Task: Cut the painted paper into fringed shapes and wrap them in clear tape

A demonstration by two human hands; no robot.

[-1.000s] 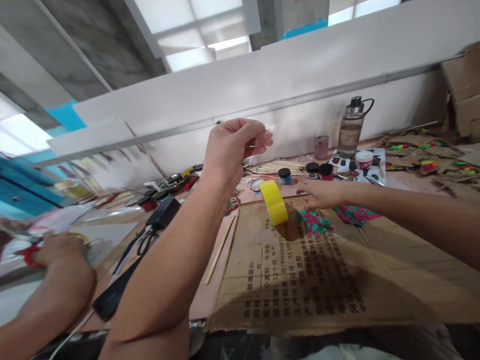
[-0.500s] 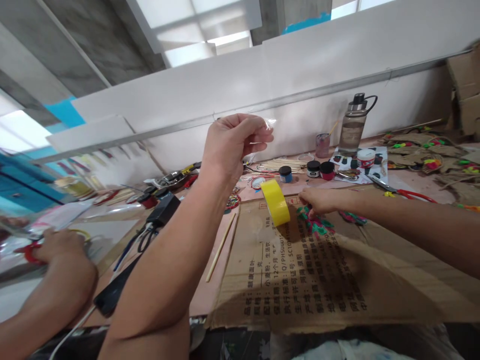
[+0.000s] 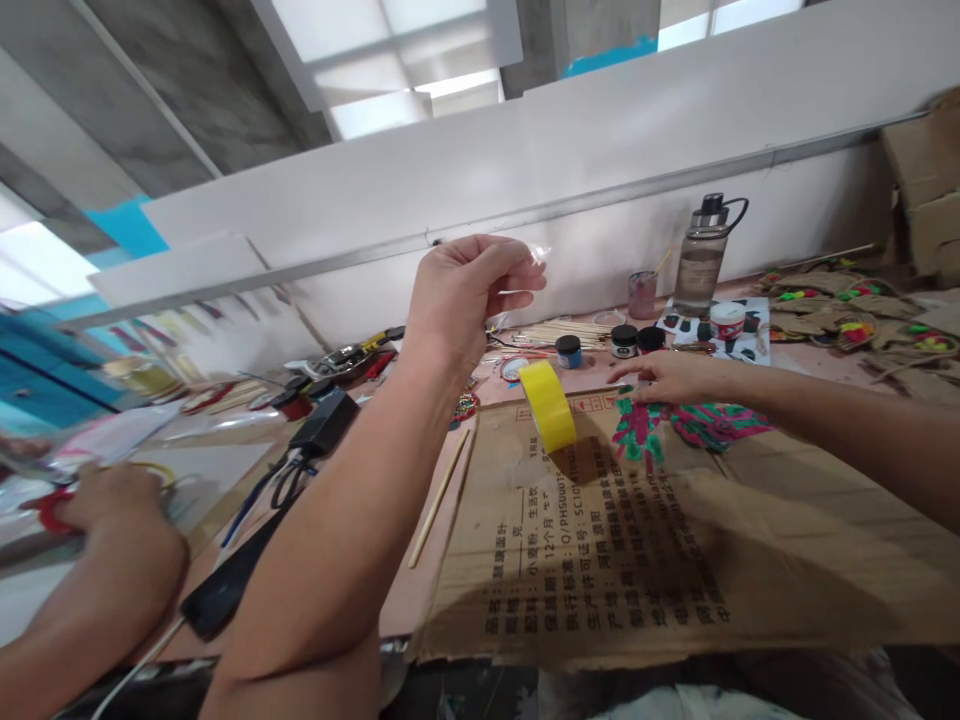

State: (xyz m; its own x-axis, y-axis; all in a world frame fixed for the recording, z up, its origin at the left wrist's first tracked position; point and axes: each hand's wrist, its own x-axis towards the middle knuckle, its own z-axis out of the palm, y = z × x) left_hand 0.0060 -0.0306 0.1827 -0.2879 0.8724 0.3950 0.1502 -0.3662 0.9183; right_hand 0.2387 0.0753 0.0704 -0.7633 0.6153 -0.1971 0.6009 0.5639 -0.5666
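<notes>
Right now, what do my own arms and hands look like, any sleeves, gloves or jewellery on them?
Both are bare: the left hand and right hand wear no gloves, and no ring, watch or bracelet shows. Both forearms are uncovered as far as the view reaches, with no sleeve in sight.

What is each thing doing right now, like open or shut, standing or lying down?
Left hand: raised, pinching a clear strip.
Right hand: flat on the painted shape.
Yellow tape roll: standing on edge on the cardboard.
Water bottle: upright, lid on.
Paint pots: upright, lids on.
Wooden stick: lying flat.
</notes>
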